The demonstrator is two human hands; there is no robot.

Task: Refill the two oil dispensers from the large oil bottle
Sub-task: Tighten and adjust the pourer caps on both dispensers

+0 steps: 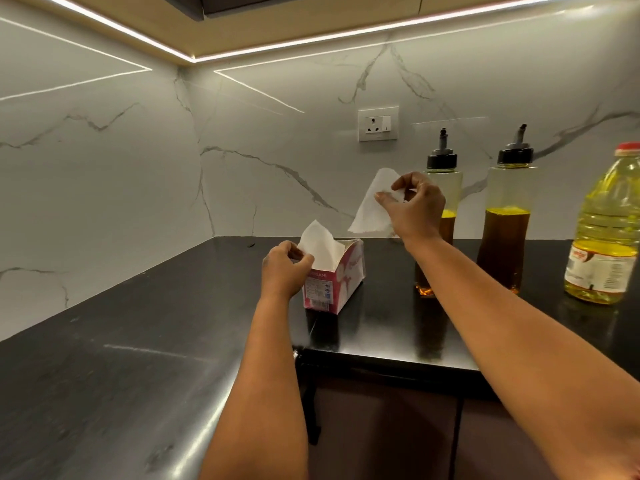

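- I'm looking down at a black countertop (138,341) that runs into a corner, with white marble-look wall panels behind it and a light strip glowing under the cabinets above.
- A wall socket (378,124) sits on the back wall, above and between the tissue box and the dispensers.
- My left hand (284,270) is curled against the near end of a pink tissue box (341,284), fingers pinching at the base of the white tissue (320,245) sticking up out of its open top.
- My right hand (417,207) is raised above the counter, thumb and fingertips pinching a loose tissue sheet (372,207) that hangs free in the air, just in front of the left dispenser.
- Two oil dispensers stand upright near the back wall: the left dispenser (446,199), partly hidden behind my right hand and forearm, and the right dispenser (505,233) just beside it. Both have black pour-spout caps on and dark amber oil filling the lower part.
- The large oil bottle (604,237) stands to the right of them at the frame edge, red cap on, pale yellow oil inside, label toward me.
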